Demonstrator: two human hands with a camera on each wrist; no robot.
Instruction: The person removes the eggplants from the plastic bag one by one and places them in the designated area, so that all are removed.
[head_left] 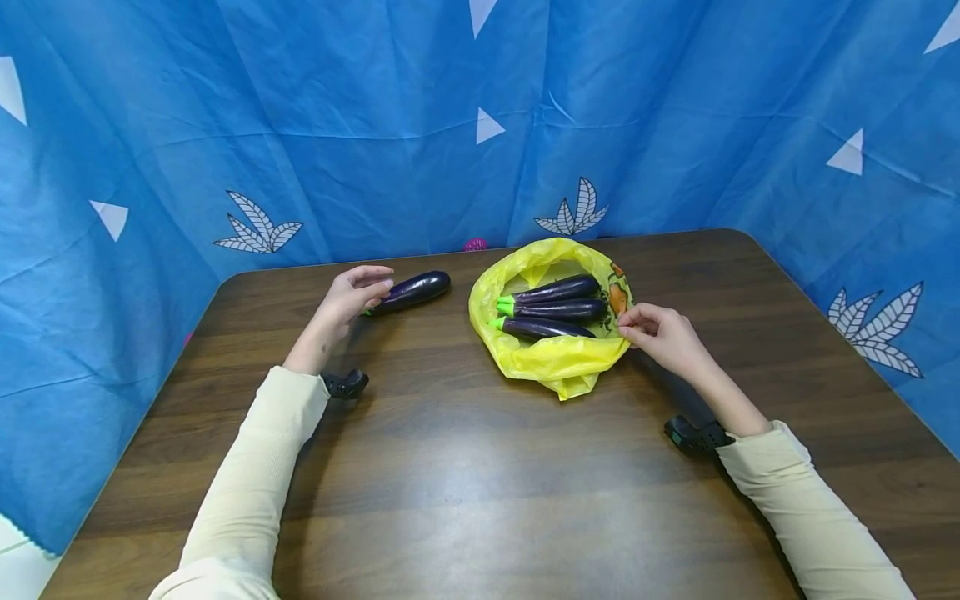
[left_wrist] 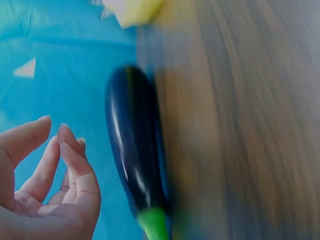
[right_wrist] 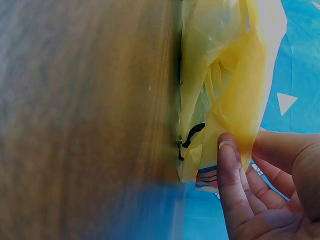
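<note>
A dark purple eggplant [head_left: 414,292] with a green stem end lies near the table's back left. Over its stem end hovers my left hand [head_left: 358,292], fingers loosely bent. In the left wrist view that hand's thumb and fingertips are apart with nothing between them, beside the eggplant [left_wrist: 131,140]. A yellow plastic bag [head_left: 551,360], its mouth spread wide, holds several eggplants [head_left: 555,310] lying side by side, green ends to the left. My right hand [head_left: 663,337] pinches the bag's right rim between thumb and fingers; the right wrist view shows the yellow film [right_wrist: 235,100] between them.
The brown wooden table [head_left: 450,483] runs under both arms. A blue curtain [head_left: 375,125] with white triangles and leaf prints hangs behind its back edge and down both sides. Black cameras [head_left: 345,383] are strapped to both wrists.
</note>
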